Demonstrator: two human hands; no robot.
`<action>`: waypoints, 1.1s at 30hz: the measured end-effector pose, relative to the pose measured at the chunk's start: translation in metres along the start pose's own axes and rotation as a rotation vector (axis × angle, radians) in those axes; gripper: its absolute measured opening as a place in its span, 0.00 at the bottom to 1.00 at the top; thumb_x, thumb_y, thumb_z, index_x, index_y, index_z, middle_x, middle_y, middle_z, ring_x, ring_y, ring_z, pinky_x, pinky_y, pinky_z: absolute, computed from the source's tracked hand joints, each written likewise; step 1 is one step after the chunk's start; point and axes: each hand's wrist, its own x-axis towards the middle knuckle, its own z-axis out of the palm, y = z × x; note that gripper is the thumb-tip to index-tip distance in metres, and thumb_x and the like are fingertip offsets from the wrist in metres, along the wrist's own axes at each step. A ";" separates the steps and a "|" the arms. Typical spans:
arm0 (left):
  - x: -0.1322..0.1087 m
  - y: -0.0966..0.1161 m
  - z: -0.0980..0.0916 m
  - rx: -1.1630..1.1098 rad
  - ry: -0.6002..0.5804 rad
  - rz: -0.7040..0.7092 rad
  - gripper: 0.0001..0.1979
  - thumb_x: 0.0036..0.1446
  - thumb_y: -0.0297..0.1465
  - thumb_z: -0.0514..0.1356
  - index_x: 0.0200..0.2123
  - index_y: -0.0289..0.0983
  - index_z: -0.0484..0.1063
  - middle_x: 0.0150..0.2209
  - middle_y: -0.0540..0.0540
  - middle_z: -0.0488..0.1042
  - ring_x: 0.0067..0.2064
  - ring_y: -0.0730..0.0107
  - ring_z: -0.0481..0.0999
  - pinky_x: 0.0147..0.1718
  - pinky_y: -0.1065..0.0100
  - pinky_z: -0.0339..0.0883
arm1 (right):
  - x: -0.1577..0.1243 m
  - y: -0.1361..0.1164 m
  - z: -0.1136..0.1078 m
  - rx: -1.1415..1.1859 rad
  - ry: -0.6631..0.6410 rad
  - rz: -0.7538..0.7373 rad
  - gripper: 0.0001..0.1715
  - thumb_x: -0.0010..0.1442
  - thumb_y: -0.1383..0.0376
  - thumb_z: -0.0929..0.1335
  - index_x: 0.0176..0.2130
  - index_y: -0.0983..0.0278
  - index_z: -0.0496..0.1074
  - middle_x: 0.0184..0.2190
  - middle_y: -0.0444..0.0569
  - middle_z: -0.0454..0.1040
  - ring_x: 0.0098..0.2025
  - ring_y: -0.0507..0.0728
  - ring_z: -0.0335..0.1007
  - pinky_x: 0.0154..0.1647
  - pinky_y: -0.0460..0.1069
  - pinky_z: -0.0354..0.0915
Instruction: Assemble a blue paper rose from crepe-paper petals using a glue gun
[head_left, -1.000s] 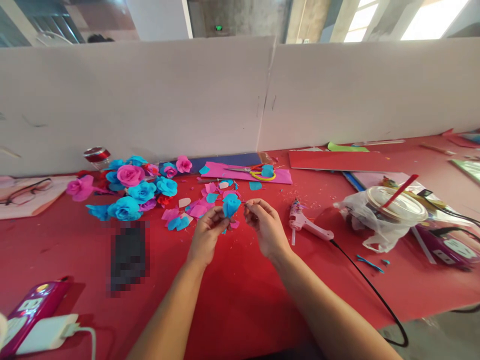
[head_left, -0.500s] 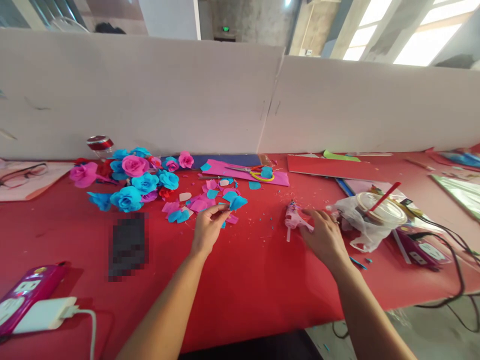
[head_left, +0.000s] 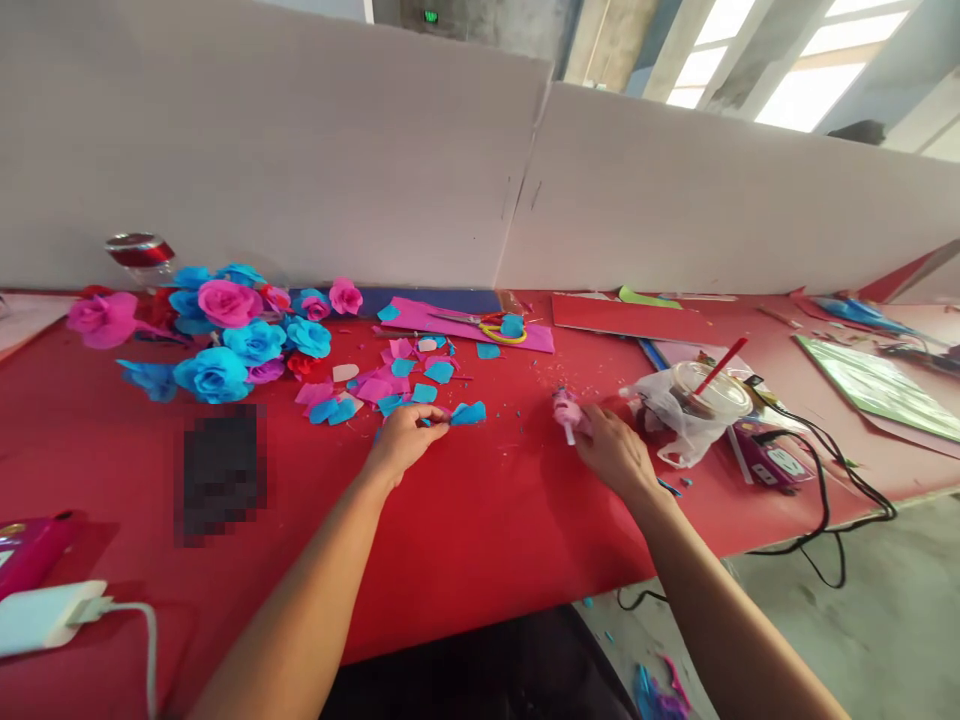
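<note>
My left hand [head_left: 405, 437] is closed in a pinch on a blue paper petal [head_left: 468, 413], which sticks out to the right of the fingertips. Under and behind it lie loose pink and blue paper petals [head_left: 382, 384]. My right hand [head_left: 613, 445] has its fingers around the handle of a pink hot glue gun [head_left: 566, 410] that rests on the red table [head_left: 465, 540]. The palm hides most of that handle. Beyond the left hand, scissors [head_left: 501, 330] with red and yellow handles lie on a pink paper strip [head_left: 420, 312].
Blue, pink and red paper flowers [head_left: 251, 342] are heaped at the left, by a red-lidded jar [head_left: 142, 255]. A lidded cup [head_left: 709, 388] in a plastic bag stands right of my right hand, near a power strip [head_left: 772, 460] with black cables. A white partition [head_left: 337, 160] runs behind.
My right hand has closed around the glue gun's handle, where before it reached toward it with spread fingers. The blue petal has come down lower in my left hand. The view has shifted right.
</note>
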 end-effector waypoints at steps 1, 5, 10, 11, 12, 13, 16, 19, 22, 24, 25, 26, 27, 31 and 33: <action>-0.001 -0.001 0.000 0.032 -0.036 0.007 0.07 0.39 0.33 0.64 0.25 0.39 0.78 0.26 0.48 0.77 0.28 0.69 0.70 0.30 0.68 0.61 | -0.005 0.001 -0.002 0.086 0.035 0.002 0.16 0.56 0.64 0.63 0.45 0.63 0.69 0.37 0.54 0.73 0.36 0.60 0.70 0.34 0.50 0.61; -0.003 -0.003 0.003 0.154 -0.226 0.018 0.06 0.40 0.32 0.63 0.24 0.40 0.79 0.24 0.48 0.76 0.27 0.66 0.71 0.27 0.67 0.60 | -0.032 -0.008 -0.013 0.500 0.119 -0.097 0.12 0.57 0.56 0.65 0.35 0.62 0.72 0.34 0.51 0.70 0.37 0.58 0.67 0.37 0.51 0.62; -0.003 -0.004 0.004 0.232 -0.299 0.079 0.05 0.40 0.30 0.61 0.23 0.40 0.78 0.23 0.47 0.76 0.27 0.64 0.72 0.27 0.67 0.60 | -0.055 -0.027 -0.022 0.872 -0.228 -0.165 0.13 0.56 0.57 0.67 0.28 0.62 0.72 0.23 0.46 0.68 0.24 0.53 0.60 0.26 0.49 0.59; -0.003 -0.004 0.004 0.233 -0.312 0.084 0.06 0.40 0.30 0.61 0.24 0.40 0.78 0.23 0.47 0.76 0.27 0.64 0.72 0.27 0.67 0.61 | -0.056 -0.028 -0.022 0.906 -0.296 -0.161 0.14 0.56 0.56 0.67 0.26 0.62 0.71 0.21 0.44 0.66 0.22 0.52 0.58 0.23 0.48 0.57; -0.003 -0.004 0.003 0.235 -0.333 0.088 0.06 0.41 0.30 0.60 0.24 0.40 0.78 0.24 0.47 0.76 0.28 0.63 0.73 0.28 0.66 0.61 | -0.056 -0.029 -0.022 0.935 -0.342 -0.158 0.15 0.56 0.56 0.67 0.24 0.63 0.70 0.19 0.43 0.64 0.21 0.51 0.56 0.22 0.47 0.55; -0.003 -0.004 0.001 0.241 -0.364 0.092 0.07 0.41 0.29 0.59 0.24 0.40 0.78 0.24 0.47 0.77 0.28 0.63 0.73 0.28 0.66 0.62 | -0.054 -0.030 -0.022 0.961 -0.370 -0.155 0.15 0.56 0.56 0.67 0.24 0.63 0.69 0.18 0.43 0.63 0.20 0.50 0.55 0.21 0.47 0.54; -0.002 -0.005 -0.003 0.291 -0.475 0.136 0.07 0.42 0.28 0.58 0.23 0.40 0.77 0.26 0.46 0.77 0.30 0.63 0.74 0.30 0.67 0.62 | -0.047 -0.029 -0.024 1.002 -0.426 -0.181 0.18 0.58 0.54 0.65 0.24 0.63 0.66 0.18 0.41 0.60 0.20 0.49 0.53 0.20 0.46 0.52; -0.002 -0.004 -0.009 0.402 -0.551 0.219 0.07 0.42 0.27 0.57 0.22 0.40 0.76 0.29 0.46 0.76 0.33 0.64 0.74 0.33 0.67 0.63 | -0.041 -0.028 -0.025 0.992 -0.492 -0.210 0.20 0.60 0.50 0.63 0.27 0.63 0.65 0.18 0.40 0.59 0.19 0.48 0.52 0.19 0.45 0.51; -0.002 -0.002 -0.012 0.494 -0.593 0.185 0.07 0.43 0.27 0.57 0.24 0.39 0.76 0.29 0.47 0.76 0.33 0.65 0.73 0.33 0.67 0.62 | -0.039 -0.026 -0.020 0.967 -0.573 -0.235 0.23 0.60 0.48 0.62 0.28 0.64 0.64 0.17 0.39 0.56 0.19 0.47 0.49 0.18 0.45 0.49; -0.001 0.000 -0.013 0.509 -0.609 0.118 0.06 0.43 0.28 0.58 0.26 0.38 0.75 0.28 0.47 0.76 0.32 0.65 0.73 0.31 0.68 0.61 | -0.038 -0.025 -0.013 0.936 -0.610 -0.269 0.25 0.60 0.46 0.61 0.27 0.64 0.61 0.17 0.38 0.55 0.19 0.47 0.47 0.18 0.45 0.47; -0.001 0.000 -0.013 0.506 -0.611 0.094 0.06 0.43 0.28 0.58 0.26 0.38 0.75 0.27 0.48 0.76 0.31 0.66 0.73 0.30 0.68 0.61 | -0.037 -0.025 -0.010 0.927 -0.618 -0.284 0.25 0.60 0.46 0.60 0.26 0.64 0.60 0.18 0.38 0.54 0.19 0.47 0.47 0.19 0.45 0.46; -0.001 0.001 -0.012 0.498 -0.606 0.080 0.05 0.43 0.28 0.58 0.26 0.38 0.74 0.26 0.48 0.75 0.31 0.66 0.73 0.29 0.68 0.61 | -0.036 -0.025 -0.007 0.927 -0.621 -0.296 0.25 0.60 0.45 0.60 0.26 0.63 0.60 0.18 0.38 0.54 0.19 0.47 0.46 0.19 0.45 0.46; -0.001 0.000 -0.012 0.488 -0.602 0.070 0.05 0.43 0.28 0.58 0.26 0.38 0.74 0.26 0.49 0.75 0.30 0.66 0.73 0.29 0.69 0.61 | -0.035 -0.026 -0.005 0.933 -0.624 -0.307 0.25 0.60 0.45 0.60 0.27 0.63 0.59 0.19 0.38 0.53 0.20 0.47 0.46 0.19 0.45 0.46; 0.001 -0.002 -0.011 0.463 -0.578 0.050 0.05 0.43 0.28 0.59 0.25 0.38 0.75 0.28 0.48 0.76 0.32 0.66 0.74 0.31 0.68 0.62 | -0.028 -0.031 -0.006 0.912 -0.624 -0.350 0.25 0.60 0.46 0.60 0.26 0.62 0.57 0.19 0.38 0.52 0.20 0.47 0.46 0.19 0.45 0.45; 0.002 -0.005 -0.012 0.479 -0.545 0.091 0.05 0.43 0.28 0.59 0.25 0.38 0.76 0.29 0.47 0.76 0.33 0.65 0.74 0.32 0.68 0.62 | -0.025 -0.033 -0.009 0.874 -0.615 -0.371 0.25 0.61 0.46 0.60 0.24 0.62 0.56 0.18 0.38 0.53 0.20 0.47 0.45 0.19 0.46 0.44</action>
